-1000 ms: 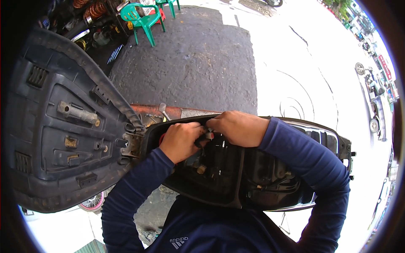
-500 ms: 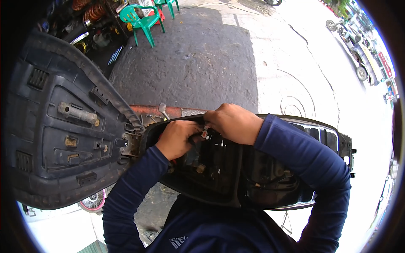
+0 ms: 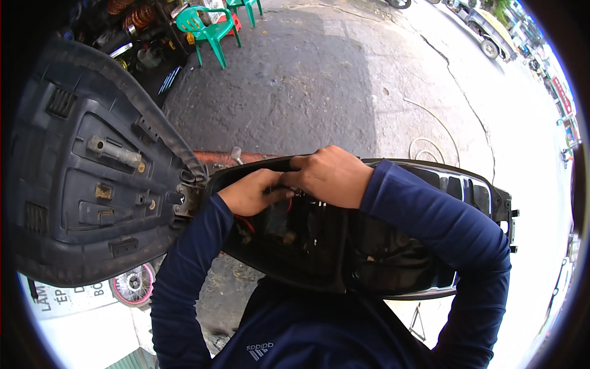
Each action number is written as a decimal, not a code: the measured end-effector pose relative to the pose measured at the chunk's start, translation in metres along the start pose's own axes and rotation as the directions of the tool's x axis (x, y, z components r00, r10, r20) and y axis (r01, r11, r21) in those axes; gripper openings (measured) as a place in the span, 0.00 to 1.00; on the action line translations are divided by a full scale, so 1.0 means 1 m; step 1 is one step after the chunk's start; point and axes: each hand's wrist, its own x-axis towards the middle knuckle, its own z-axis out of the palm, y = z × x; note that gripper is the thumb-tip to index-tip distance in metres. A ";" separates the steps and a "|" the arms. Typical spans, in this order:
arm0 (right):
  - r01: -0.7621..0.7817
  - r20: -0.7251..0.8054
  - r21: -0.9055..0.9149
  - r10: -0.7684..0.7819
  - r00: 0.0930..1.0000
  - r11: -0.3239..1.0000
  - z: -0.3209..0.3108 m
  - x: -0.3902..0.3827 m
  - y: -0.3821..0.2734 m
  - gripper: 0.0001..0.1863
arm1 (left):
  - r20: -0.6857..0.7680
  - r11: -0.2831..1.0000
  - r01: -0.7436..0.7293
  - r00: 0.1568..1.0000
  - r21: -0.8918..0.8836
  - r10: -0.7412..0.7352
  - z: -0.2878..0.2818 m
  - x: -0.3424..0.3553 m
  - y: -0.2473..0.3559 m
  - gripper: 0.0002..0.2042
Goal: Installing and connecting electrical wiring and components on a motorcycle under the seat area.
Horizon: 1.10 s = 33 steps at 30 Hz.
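An open scooter storage compartment [image 3: 283,275] lies beneath me, beside a raised black seat [image 3: 67,227] hinged at its left. Inside it, my left hand [image 3: 252,194] has thumb and fingers closed around a small part I cannot make out. My right hand [image 3: 326,175] is pinched against the left fingertips near the far rim, the held part mostly hidden under them. A red wire [image 3: 246,224] shows below my left hand, among dark parts in the compartment's bottom.
Green plastic chairs [image 3: 212,40] stand before dark racks of parts [image 3: 138,34]. An orange-red platform [image 3: 215,158] runs behind the scooter, and a hose [image 3: 452,135] lies on the pavement. A pink-rimmed wheel [image 3: 132,286] is lower left; a cargo vehicle [image 3: 488,43] is on the road.
Both hands have shifted left and slightly upward in the picture. The small red-and-silver part seen between my fingers is now covered. The vehicle on the road has moved upward.
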 end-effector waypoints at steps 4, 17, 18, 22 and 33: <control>0.006 0.016 -0.062 -0.005 1.000 0.998 0.005 0.001 -0.004 0.10 | -0.002 0.993 -0.031 0.999 0.116 0.032 -0.002 -0.003 0.000 0.14; -0.158 0.176 0.068 0.144 0.974 0.985 0.011 -0.001 0.004 0.10 | 0.083 0.995 0.007 0.996 0.102 -0.015 -0.007 -0.001 0.007 0.19; -0.214 0.217 0.108 0.187 0.958 0.971 0.013 0.000 0.005 0.11 | 0.080 0.995 0.008 0.997 0.096 -0.016 -0.006 -0.001 0.006 0.19; -0.283 0.274 0.198 0.225 0.935 0.938 0.013 0.002 0.005 0.10 | -0.002 0.999 -0.030 1.000 0.015 0.030 -0.001 -0.001 0.001 0.15; -0.313 0.324 0.213 0.236 0.916 0.925 0.012 0.003 0.004 0.09 | 0.021 0.995 -0.072 0.997 0.074 0.071 -0.001 0.001 0.002 0.18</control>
